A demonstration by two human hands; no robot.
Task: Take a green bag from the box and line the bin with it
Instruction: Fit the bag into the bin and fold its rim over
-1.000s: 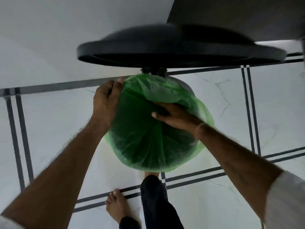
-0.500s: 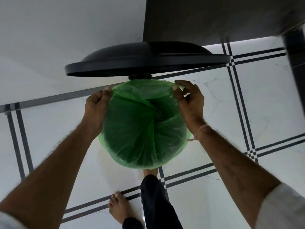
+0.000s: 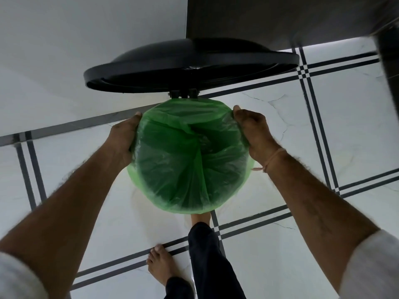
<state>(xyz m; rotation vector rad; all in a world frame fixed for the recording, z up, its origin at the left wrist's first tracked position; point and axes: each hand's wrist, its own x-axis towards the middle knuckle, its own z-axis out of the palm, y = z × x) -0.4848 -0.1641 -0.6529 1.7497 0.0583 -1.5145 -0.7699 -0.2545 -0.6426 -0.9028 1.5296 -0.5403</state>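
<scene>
A translucent green bag point(image 3: 190, 160) lines a round bin seen from above, and its edge is folded over the whole rim. The bin's black lid point(image 3: 190, 65) stands raised behind the opening on its hinge point(image 3: 183, 93). My left hand point(image 3: 124, 139) grips the bag against the left side of the rim. My right hand point(image 3: 252, 130) grips the bag at the right side of the rim. The bin's body is hidden under the bag.
The bin stands on a white marble floor point(image 3: 280, 130) with dark double lines. My bare left foot point(image 3: 160, 266) is on the floor, and my other leg in dark trousers point(image 3: 207, 251) reaches to the bin's base. A dark cabinet point(image 3: 280, 18) sits behind.
My right hand left the inside of the bag, went to the right rim and slid down over it. My left hand slid lower on the left rim. The bag edge sits further down.
</scene>
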